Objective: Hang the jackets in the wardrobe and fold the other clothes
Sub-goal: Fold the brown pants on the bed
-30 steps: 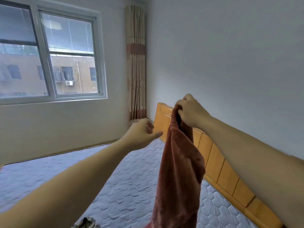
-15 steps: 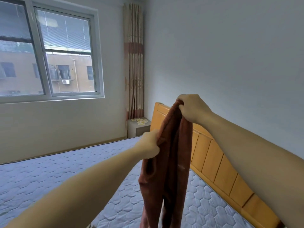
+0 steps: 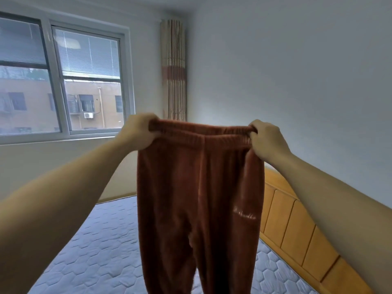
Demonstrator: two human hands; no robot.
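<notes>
In the head view I have the rust-brown fleece trousers (image 3: pixel 199 198) held up in the air over the bed (image 3: pixel 95 240), straight in front of me, with the wooden headboard (image 3: pixel 297 225) behind them to the right. My left hand (image 3: pixel 139 132) is clenched round one end of the elastic waistband (image 3: pixel 201 130) and my right hand (image 3: pixel 266 140) round the other, with the band stretched level between them. The long axis runs straight down: waist up, both legs hanging side by side, cuffs out of frame below. I judge the cloth soft, light and limp, not slippery. It will sag wherever it is unsupported, so the gathered waistband corners are the firm places to hold when laying it flat to fold.
</notes>
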